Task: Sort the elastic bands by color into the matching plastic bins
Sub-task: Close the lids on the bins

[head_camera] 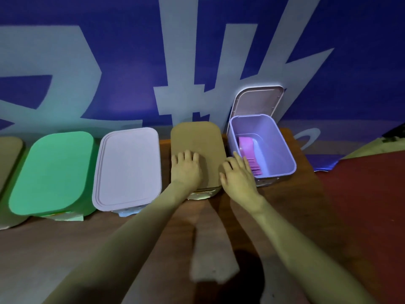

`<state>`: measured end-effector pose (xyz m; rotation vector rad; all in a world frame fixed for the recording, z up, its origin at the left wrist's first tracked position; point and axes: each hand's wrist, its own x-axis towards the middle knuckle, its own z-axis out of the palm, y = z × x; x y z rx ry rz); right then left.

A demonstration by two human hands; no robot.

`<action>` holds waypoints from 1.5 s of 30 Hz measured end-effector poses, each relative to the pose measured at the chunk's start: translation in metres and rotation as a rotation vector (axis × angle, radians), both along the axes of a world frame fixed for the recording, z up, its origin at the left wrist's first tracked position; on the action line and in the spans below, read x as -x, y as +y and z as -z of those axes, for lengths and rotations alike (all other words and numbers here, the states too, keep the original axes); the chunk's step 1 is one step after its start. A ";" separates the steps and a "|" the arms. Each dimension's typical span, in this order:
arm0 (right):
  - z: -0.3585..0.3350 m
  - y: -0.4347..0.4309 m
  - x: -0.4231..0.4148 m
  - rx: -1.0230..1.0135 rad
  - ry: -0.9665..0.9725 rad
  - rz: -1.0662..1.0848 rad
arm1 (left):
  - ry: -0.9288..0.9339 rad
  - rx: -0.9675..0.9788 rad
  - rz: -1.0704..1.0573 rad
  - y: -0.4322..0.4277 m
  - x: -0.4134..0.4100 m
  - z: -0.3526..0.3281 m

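A row of plastic bins stands along the wall on a wooden table. My left hand (185, 166) lies flat, fingers apart, on the closed tan lid (201, 139) of one bin. To its right, my right hand (237, 172) hovers open at the near left corner of the open purple bin (282, 148). Pink elastic bands (248, 150) lie inside this bin, partly hidden behind my fingers. Its lid (257, 102) leans upright against the wall behind it.
Left of the tan bin stand a closed lilac-lidded bin (129, 167), a closed green-lidded bin (54, 172) and part of another tan bin (8, 163) at the frame edge. A blue banner wall (131, 62) rises behind. A red surface (368, 205) lies right of the table.
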<state>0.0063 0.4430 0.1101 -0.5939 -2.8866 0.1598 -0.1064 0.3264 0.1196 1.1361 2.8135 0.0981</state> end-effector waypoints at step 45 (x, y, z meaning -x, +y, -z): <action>-0.070 0.248 -0.006 0.075 0.579 -0.203 | 0.066 -0.972 -0.054 0.165 -0.016 -0.054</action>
